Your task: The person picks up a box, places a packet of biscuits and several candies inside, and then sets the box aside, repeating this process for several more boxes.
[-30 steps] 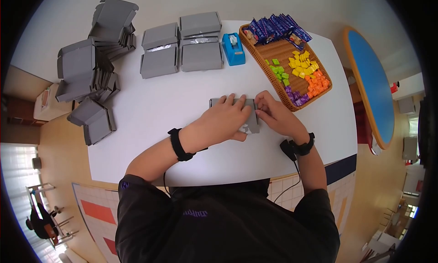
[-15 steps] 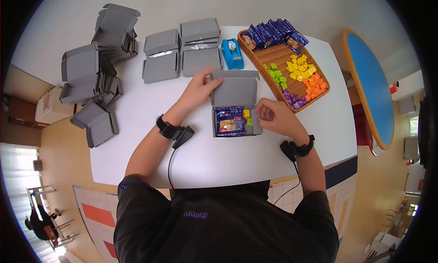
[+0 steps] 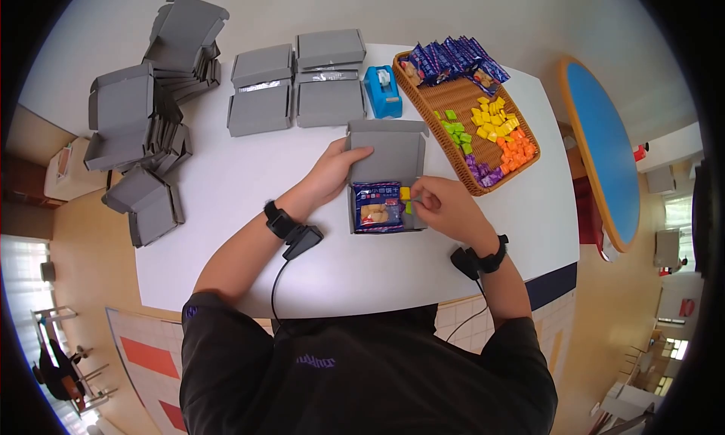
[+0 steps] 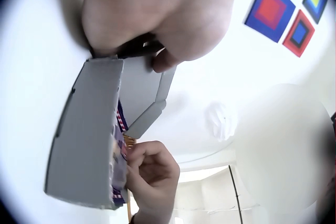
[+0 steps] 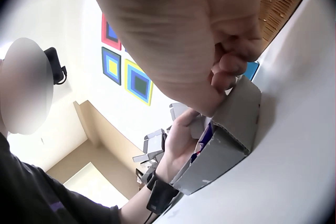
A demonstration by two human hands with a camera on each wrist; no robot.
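A small grey cardboard box point(image 3: 387, 152) stands on the white table with its lid raised. In it lie a dark blue biscuit packet point(image 3: 377, 208) and, beside that, a yellow wrapped piece point(image 3: 405, 193) and a green one point(image 3: 408, 207). My left hand point(image 3: 330, 174) grips the left side of the box near the hinge, thumb laid across the inside of the lid. With curled fingertips, my right hand point(image 3: 449, 208) pinches the right wall of the box, as the right wrist view shows close up point(image 5: 239, 108). That hand hides the box's right end from above.
Beyond the box are several closed grey boxes point(image 3: 260, 106) and a blue tape dispenser point(image 3: 384, 93). Open boxes point(image 3: 124, 114) are stacked at left. A wicker basket point(image 3: 453, 95) at right holds blue packets point(image 3: 453, 60) and green, yellow point(image 3: 495, 118), orange and purple pieces.
The lid, earlier down beneath my left hand, now stands up, and the contents show. My left hand has shifted to the box's left side. My right hand has moved slightly inward over the right wall.
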